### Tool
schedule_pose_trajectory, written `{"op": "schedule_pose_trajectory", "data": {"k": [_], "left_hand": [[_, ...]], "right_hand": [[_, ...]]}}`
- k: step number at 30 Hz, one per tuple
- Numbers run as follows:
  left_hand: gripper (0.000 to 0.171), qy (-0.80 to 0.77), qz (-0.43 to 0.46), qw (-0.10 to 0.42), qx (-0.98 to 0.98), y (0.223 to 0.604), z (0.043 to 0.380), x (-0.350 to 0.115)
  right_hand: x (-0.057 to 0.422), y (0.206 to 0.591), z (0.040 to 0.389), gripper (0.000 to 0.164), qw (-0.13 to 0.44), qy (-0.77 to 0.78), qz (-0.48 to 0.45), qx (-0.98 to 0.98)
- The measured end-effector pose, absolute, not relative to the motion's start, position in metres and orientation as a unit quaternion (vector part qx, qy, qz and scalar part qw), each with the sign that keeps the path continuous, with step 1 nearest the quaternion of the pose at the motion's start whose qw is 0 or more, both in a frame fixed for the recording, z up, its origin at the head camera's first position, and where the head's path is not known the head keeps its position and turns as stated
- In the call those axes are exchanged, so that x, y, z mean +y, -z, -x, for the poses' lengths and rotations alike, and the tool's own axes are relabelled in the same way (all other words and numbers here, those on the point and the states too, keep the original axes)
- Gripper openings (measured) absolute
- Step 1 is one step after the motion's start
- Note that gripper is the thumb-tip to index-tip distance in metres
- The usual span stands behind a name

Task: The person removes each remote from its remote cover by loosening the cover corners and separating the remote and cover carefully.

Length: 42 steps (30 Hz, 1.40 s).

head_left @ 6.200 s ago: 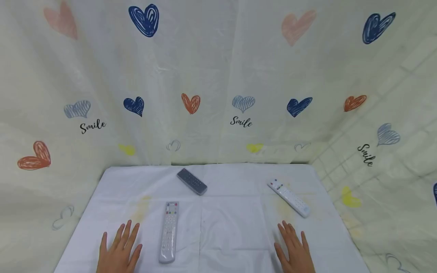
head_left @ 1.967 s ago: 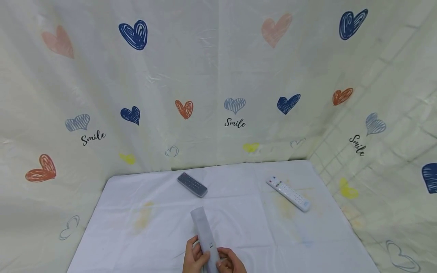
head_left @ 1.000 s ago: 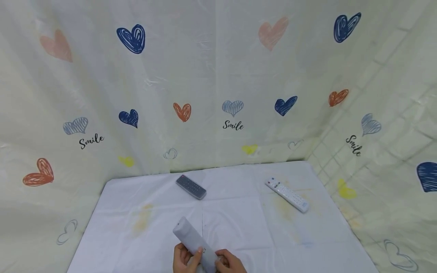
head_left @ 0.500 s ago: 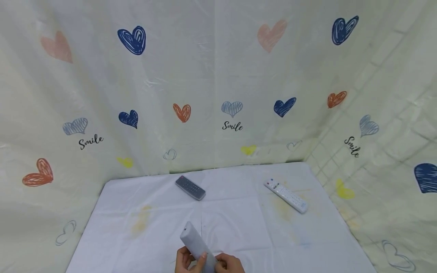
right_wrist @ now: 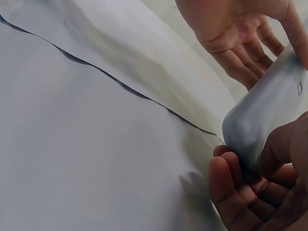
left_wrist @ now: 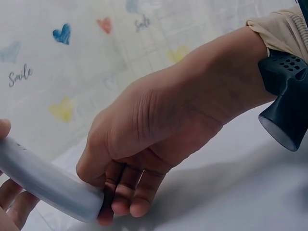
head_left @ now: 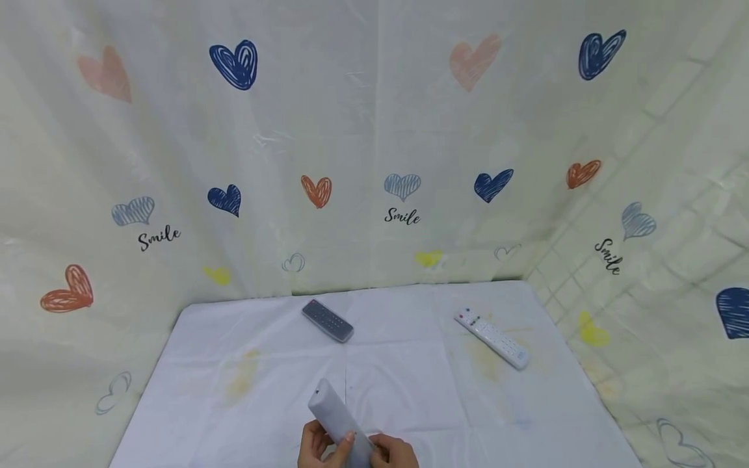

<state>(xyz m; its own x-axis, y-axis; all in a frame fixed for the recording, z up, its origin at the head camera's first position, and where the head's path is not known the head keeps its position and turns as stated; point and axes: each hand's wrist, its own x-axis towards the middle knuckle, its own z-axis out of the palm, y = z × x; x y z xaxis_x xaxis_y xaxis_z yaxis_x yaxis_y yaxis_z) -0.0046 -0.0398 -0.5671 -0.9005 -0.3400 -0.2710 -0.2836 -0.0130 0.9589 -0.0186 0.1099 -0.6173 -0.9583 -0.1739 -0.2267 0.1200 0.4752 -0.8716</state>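
Observation:
A pale grey remote control (head_left: 338,411) is held up over the front of the white-covered table, its plain back facing up. The left hand (head_left: 323,448) grips it from the left, thumb across the back. At the near end, the right hand (head_left: 395,452) pinches the remote between thumb and fingers. In the left wrist view, the right hand (left_wrist: 149,125) curls its fingers at the end of the remote (left_wrist: 53,185). The right wrist view has the left hand (right_wrist: 240,38) beyond the remote (right_wrist: 260,110) and the right hand (right_wrist: 262,187) below. Its button side is hidden.
A dark grey remote (head_left: 328,320) lies at the back of the table (head_left: 234,416), left of centre. A white remote (head_left: 491,338) lies slanted on the right. Behind the table hangs a pale curtain (head_left: 351,97) printed with hearts.
Earlier, the pale remote lay buttons up between two flat hands. Both hands then picked it up, turned it over and tilted its far end left. Over the last half second the hold barely changes.

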Motion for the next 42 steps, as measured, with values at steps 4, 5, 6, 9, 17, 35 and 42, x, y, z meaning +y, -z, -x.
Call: {"op": "schedule_pose_trajectory", "data": {"k": [4, 5, 6, 9, 17, 35, 42], "left_hand": [[0.062, 0.675, -0.216, 0.023, -0.705, 0.569, 0.006, -0.042], [0.062, 0.674, -0.213, 0.021, -0.707, 0.569, 0.006, -0.044], [0.063, 0.674, -0.21, 0.018, -0.708, 0.569, 0.006, -0.045], [0.064, 0.676, -0.203, 0.013, -0.708, 0.568, 0.008, -0.048], [0.057, 0.681, -0.202, 0.044, -0.702, 0.565, 0.014, -0.049], [0.061, 0.715, -0.197, -0.012, -0.671, 0.569, 0.018, -0.056], [0.064, 0.724, -0.182, -0.044, -0.664, 0.567, 0.02, -0.06]], "right_hand": [[0.112, 0.619, 0.021, 0.028, 0.142, 0.503, 0.023, 0.853], [0.112, 0.619, 0.022, 0.029, 0.143, 0.502, 0.024, 0.852], [0.112, 0.619, 0.022, 0.029, 0.145, 0.505, 0.025, 0.85], [0.113, 0.617, 0.024, 0.029, 0.154, 0.516, 0.019, 0.842], [0.113, 0.607, 0.024, 0.029, 0.141, 0.543, 0.004, 0.828], [0.125, 0.614, 0.019, 0.027, 0.186, 0.65, 0.001, 0.737], [0.127, 0.612, 0.016, 0.025, 0.183, 0.677, -0.014, 0.713]]}}
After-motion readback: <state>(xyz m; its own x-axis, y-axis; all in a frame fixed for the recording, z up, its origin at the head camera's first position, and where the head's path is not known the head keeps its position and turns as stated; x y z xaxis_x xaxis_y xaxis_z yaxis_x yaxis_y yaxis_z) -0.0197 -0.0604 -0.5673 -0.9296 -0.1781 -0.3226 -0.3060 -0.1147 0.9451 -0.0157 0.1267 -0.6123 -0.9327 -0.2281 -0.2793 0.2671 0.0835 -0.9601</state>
